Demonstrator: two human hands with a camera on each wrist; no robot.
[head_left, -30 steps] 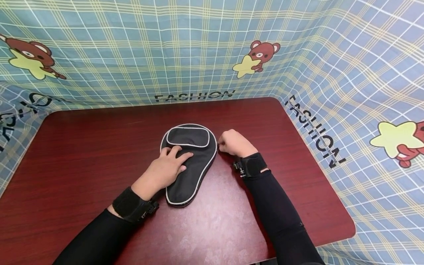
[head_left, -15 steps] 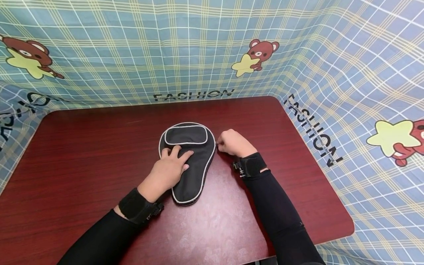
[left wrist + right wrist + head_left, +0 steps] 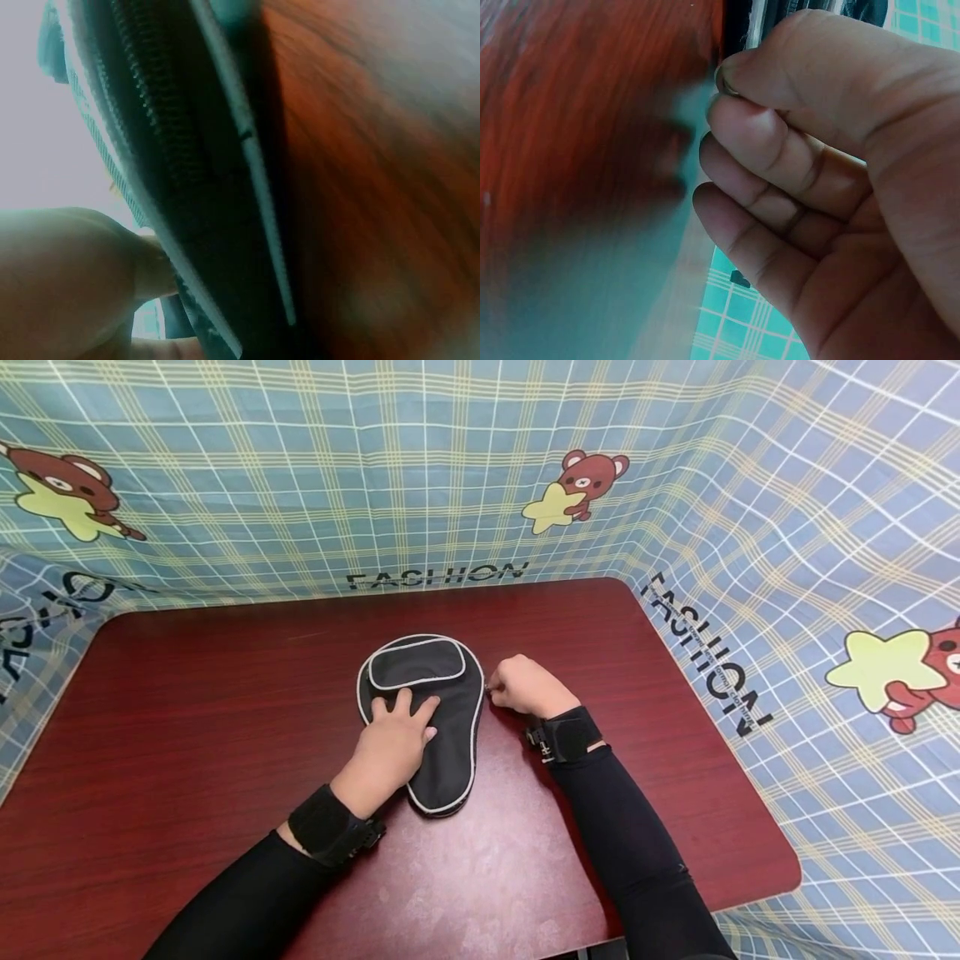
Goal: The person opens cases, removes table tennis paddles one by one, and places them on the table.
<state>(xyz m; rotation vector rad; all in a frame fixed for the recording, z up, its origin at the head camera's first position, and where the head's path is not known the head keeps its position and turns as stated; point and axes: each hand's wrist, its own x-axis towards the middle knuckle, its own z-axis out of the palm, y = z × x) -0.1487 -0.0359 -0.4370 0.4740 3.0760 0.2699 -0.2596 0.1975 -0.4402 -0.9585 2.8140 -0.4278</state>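
Observation:
A black paddle case (image 3: 451,768) with white piping and a front pocket (image 3: 417,664) lies flat on the table, its rounded end away from me. My left hand (image 3: 392,745) rests on its middle, fingers spread below the pocket. At the case's right edge, my right hand (image 3: 529,684) pinches a small zipper pull (image 3: 721,81) between thumb and index finger, mostly hidden by the fingertips. The other fingers curl loosely beneath. In the left wrist view the zipper teeth (image 3: 154,97) run along the case's side, between two lines of piping.
The dark red wooden table (image 3: 187,693) has rounded corners. A blue checked cloth (image 3: 450,460) with printed bears hangs behind it and along both sides. Each wrist wears a black strap with a small camera.
The case has turned on the table, its narrow end swinging right. My left hand has shifted right along with it. The right hand keeps its pinch at the edge, almost still.

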